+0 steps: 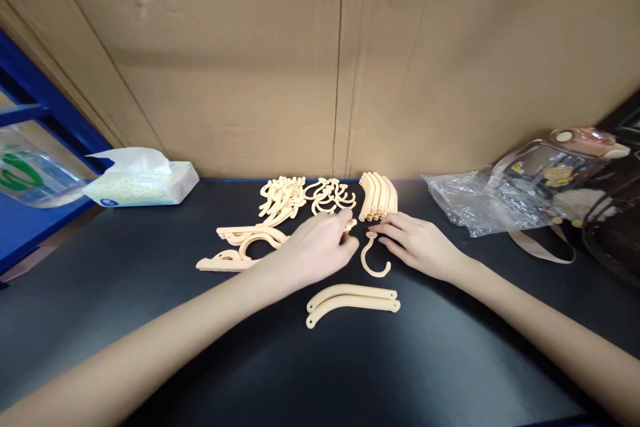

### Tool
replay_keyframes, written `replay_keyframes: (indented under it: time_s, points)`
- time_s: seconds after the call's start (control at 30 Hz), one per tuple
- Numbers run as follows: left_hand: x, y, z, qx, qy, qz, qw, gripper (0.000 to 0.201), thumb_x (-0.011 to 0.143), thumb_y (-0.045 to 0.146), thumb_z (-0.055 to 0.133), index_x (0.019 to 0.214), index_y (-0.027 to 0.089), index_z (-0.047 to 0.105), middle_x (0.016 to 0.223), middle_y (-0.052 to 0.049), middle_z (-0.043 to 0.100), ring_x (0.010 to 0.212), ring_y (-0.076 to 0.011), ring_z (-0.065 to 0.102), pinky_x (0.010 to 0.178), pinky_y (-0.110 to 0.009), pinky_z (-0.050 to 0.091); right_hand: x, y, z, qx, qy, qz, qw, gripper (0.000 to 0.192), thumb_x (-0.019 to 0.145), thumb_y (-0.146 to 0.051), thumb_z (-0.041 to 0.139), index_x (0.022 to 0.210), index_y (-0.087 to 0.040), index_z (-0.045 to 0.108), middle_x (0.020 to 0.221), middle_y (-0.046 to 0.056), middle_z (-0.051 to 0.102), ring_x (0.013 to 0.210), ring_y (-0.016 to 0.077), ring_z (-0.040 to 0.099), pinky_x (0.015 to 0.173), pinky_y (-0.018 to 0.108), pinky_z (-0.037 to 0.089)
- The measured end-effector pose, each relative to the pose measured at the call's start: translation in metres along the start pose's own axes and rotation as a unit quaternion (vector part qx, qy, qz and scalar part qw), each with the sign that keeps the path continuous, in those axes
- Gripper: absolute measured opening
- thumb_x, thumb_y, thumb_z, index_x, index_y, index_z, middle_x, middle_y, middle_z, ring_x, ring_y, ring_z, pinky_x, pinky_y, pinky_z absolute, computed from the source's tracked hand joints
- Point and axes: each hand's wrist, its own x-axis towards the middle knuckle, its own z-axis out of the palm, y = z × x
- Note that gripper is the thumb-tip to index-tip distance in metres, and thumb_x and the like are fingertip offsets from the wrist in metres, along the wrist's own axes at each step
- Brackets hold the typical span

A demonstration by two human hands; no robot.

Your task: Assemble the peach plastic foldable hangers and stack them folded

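My left hand pinches a small cream piece at its fingertips. My right hand lies flat and loose, fingers touching the cream hook on the black counter, above two curved arms.

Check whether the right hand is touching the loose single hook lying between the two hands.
Touching. The head view shows the right hand's fingertips resting on the top end of the single hook on the black table.

l hand fingers pinched | r hand flat, fingers out
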Motion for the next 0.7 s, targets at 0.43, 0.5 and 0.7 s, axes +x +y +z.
replay_keyframes:
  time_s: [0.43,0.5,0.7]
  points:
    - [0.001,-0.008,0.028,0.032,-0.007,0.057,0.998,0.027,0.082,0.006,0.043,0.108,0.012,0.052,0.109,-0.010,0.056,0.106,-0.0239,0.051,0.093,-0.036,0.044,-0.001,0.001,0.001,-0.004,-0.007,0.002,1.000,0.028,0.097,-0.021,0.040,0.116,-0.017,0.060,0.099,0.008,0.063,0.093,0.0205,0.062,0.081,0.036,0.054]
    - [0.000,-0.010,0.029,0.031,0.001,0.062,0.998,0.029,0.084,0.007,0.043,0.111,0.013,0.052,0.111,-0.010,0.056,0.107,-0.0235,0.051,0.093,-0.036,0.044,-0.001,0.001,0.001,-0.005,-0.005,0.001,1.000,0.028,0.097,-0.021,0.040,0.116,-0.018,0.060,0.099,0.008,0.064,0.093,0.0206,0.062,0.080,0.036,0.055]
    - [0.001,-0.014,0.029,0.042,0.006,0.076,0.996,0.031,0.086,0.011,0.044,0.114,0.012,0.056,0.107,-0.011,0.055,0.104,-0.0247,0.052,0.092,-0.037,0.044,-0.001,0.000,0.000,-0.005,-0.007,0.000,1.000,0.027,0.096,-0.020,0.041,0.115,-0.017,0.061,0.100,0.008,0.064,0.093,0.0208,0.063,0.080,0.036,0.055]
